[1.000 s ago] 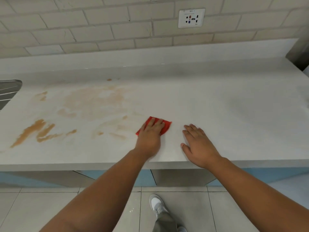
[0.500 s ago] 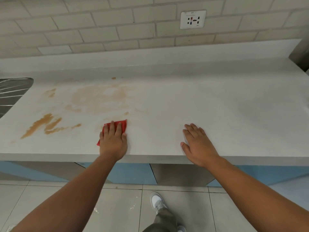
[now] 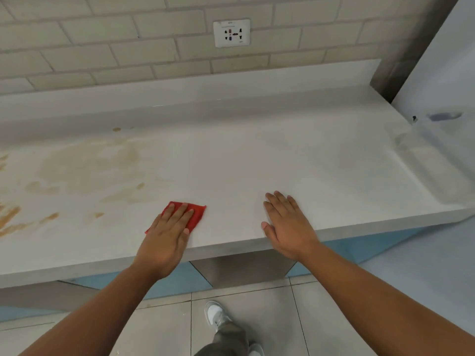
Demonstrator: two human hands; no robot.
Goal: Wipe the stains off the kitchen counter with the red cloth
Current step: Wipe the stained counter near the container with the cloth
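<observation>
1. Pressing down on the red cloth [image 3: 196, 214], the left hand [image 3: 167, 232] lies palm down with its fingers straight and close together, pinching nothing.
2. The cloth lies on the pale kitchen counter [image 3: 282, 163] near its front edge, and shows past the fingertips and to their right.
3. The right hand [image 3: 288, 224] rests flat on bare counter, apart from the cloth on its right. Its fingers are straight and slightly spread, and its thumb points toward the cloth.
4. Brown-orange stains [image 3: 84, 168] mark the counter left of the cloth: a broad faint smear toward the back, darker streaks at the far left, and small spots between.
5. A white wall socket [image 3: 231, 33] sits in the tiled wall behind the counter.
6. Below the counter, a white shoe [image 3: 216, 314] stands on grey floor tiles.
</observation>
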